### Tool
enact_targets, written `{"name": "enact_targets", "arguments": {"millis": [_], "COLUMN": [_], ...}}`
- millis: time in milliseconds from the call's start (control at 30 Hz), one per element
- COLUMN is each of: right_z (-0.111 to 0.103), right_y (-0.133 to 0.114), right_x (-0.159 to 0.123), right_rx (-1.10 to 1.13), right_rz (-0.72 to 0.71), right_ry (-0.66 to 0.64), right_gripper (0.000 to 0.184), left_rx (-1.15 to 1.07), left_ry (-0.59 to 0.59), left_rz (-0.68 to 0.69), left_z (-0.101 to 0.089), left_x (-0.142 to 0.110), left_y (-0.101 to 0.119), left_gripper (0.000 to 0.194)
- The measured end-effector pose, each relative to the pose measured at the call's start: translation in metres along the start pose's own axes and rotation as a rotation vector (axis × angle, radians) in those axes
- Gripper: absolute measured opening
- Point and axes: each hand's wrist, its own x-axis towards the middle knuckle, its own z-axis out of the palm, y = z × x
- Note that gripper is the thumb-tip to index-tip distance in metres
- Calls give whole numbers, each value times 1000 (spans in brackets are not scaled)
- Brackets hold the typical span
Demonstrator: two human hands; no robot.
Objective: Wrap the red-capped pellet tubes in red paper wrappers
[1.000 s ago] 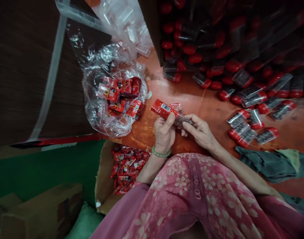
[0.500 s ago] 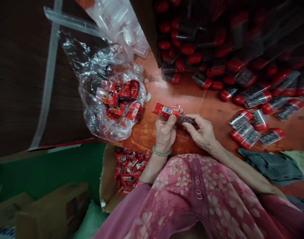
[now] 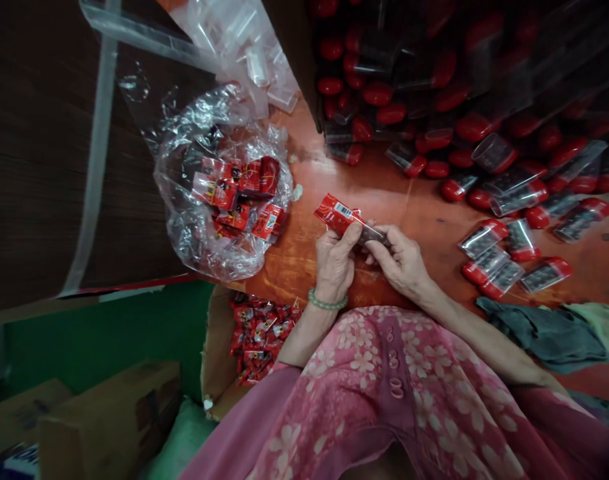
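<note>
My left hand [image 3: 336,261] is closed on a red printed wrapper [image 3: 338,212] with a white barcode label, its thumb pressed on top. Out of the wrapper's right end sticks a dark part of a small clear tube [image 3: 373,235], which my right hand [image 3: 402,260] pinches between thumb and fingers. Whether the tube sits inside the wrapper or only against it is partly hidden by the fingers. Both hands are above the wooden table near my body. Left of them, a clear plastic bag [image 3: 217,257] holds several red printed pieces [image 3: 234,177].
Several red-capped clear tubes [image 3: 544,273] lie at right, with many more piled in shadow behind. Clear plastic pieces [image 3: 257,67] are heaped at the back. A cardboard box [image 3: 217,353] of red packets [image 3: 262,333] stands below left. Dark cloth [image 3: 529,333] lies at right.
The red wrapper has shifted slightly right and tilted, its left end now fanned flatter. Both hands keep their grip, and the left has moved a little to the right.
</note>
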Motion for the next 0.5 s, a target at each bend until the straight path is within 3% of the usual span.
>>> {"name": "enact_targets", "arguments": {"millis": [133, 333, 500], "right_z": [1, 0, -1], "right_y": [2, 2, 6], "right_x": [1, -2, 0], "right_rx": [135, -157, 220], "right_rz": [80, -146, 89], "right_ry": [-100, 73, -30], "right_gripper": [34, 27, 41], "left_rx": [7, -67, -10], "left_ry": [6, 40, -138], "left_rz": [9, 74, -44], "left_z": [-5, -8, -6], "left_x": [0, -1, -5], "left_y": [-1, -7, -11], "left_gripper": [53, 49, 45]}}
